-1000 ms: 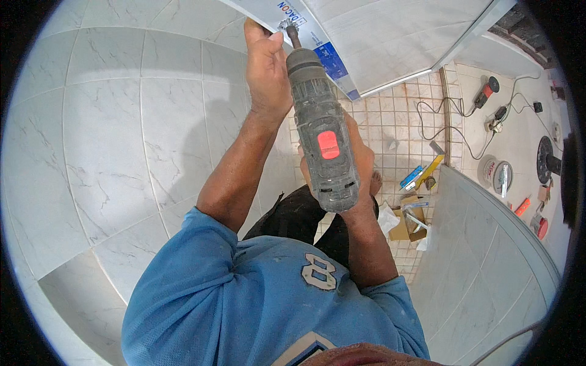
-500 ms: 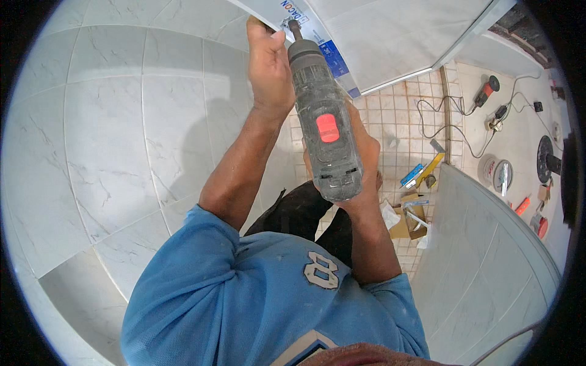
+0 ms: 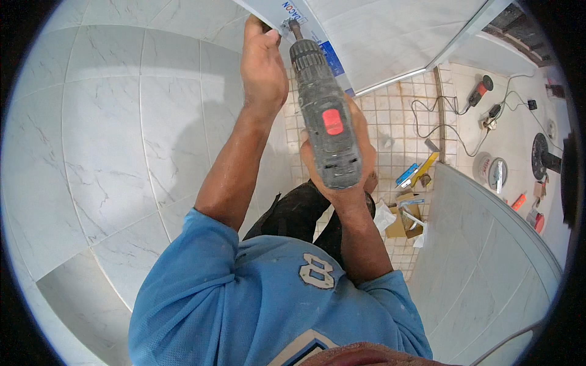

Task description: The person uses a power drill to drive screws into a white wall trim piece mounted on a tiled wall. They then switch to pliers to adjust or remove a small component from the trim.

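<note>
My right hand (image 3: 359,147) is wrapped round the handle of a dusty black power drill (image 3: 326,116) with a red switch on top, its body angled up and away from me. Its bit (image 3: 294,27) meets a white panel with a blue-printed strip (image 3: 326,58) at the top of the view, among pale crumbs. My left hand (image 3: 264,70) is closed on the edge of that panel just left of the bit, thumb near the bit, fingertips partly hidden behind the panel.
Grey marble-look wall tiles (image 3: 110,152) fill the left. Small floor tiles (image 3: 400,110) hold a cardboard box (image 3: 397,226) and a yellow tool (image 3: 427,171). At right lie an angle grinder (image 3: 480,90), cords, a bucket (image 3: 488,171) and a glass-like partition edge (image 3: 488,189).
The drill has moved slightly upward in the view, with its rear end higher and a little to the right. My left hand stays at the panel edge.
</note>
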The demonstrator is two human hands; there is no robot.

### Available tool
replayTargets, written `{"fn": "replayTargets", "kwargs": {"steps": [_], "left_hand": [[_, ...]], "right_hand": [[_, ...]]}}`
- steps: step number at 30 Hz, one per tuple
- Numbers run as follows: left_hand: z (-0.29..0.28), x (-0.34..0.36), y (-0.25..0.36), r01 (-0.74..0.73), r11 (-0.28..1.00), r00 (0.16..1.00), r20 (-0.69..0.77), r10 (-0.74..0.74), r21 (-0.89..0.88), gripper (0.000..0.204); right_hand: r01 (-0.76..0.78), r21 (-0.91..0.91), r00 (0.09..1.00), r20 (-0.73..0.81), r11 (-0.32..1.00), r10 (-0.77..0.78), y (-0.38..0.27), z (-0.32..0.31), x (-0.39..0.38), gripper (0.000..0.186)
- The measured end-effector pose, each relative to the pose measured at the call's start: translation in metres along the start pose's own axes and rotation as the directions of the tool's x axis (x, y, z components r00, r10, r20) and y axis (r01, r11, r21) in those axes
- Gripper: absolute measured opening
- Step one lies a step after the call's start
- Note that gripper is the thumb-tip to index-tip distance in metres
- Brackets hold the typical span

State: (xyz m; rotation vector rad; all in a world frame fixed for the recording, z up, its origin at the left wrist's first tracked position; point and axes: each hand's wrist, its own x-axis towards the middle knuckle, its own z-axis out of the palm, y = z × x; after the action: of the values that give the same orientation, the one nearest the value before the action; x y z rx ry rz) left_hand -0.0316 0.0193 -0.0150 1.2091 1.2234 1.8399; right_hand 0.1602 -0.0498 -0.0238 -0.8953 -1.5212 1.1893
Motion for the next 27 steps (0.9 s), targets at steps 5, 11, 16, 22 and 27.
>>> {"fn": "replayTargets", "kwargs": {"steps": [5, 11, 16, 22, 27], "left_hand": [[0.004, -0.015, 0.024, 0.268, 0.925, 0.951, -0.225, -0.21, 0.269, 0.054], [0.007, -0.006, 0.037, 0.391, 0.906, 0.9, -0.272, -0.339, 0.165, 0.051], [0.014, -0.003, 0.042, 0.476, 0.869, 0.841, -0.358, -0.405, 0.134, 0.052], [0.033, -0.015, 0.048, 0.477, 0.866, 0.833, -0.239, -0.499, -0.149, 0.05], [0.027, -0.03, 0.041, 0.51, 0.812, 0.81, -0.159, -0.564, -0.283, 0.051]], "right_hand": [[-0.06, 0.256, 0.992, 0.122, 0.965, 0.029, 0.016, -0.01, 0.007, 0.075], [-0.044, 0.279, 0.99, 0.138, 0.959, 0.005, 0.024, -0.011, 0.001, 0.082], [-0.085, 0.275, 0.987, 0.157, 0.958, 0.043, 0.035, -0.015, -0.009, 0.086], [-0.007, 0.193, 0.992, 0.127, 0.981, -0.018, 0.03, -0.026, -0.006, 0.084], [-0.06, 0.137, 0.976, 0.214, 0.989, 0.029, 0.038, -0.039, -0.018, 0.085]]}}
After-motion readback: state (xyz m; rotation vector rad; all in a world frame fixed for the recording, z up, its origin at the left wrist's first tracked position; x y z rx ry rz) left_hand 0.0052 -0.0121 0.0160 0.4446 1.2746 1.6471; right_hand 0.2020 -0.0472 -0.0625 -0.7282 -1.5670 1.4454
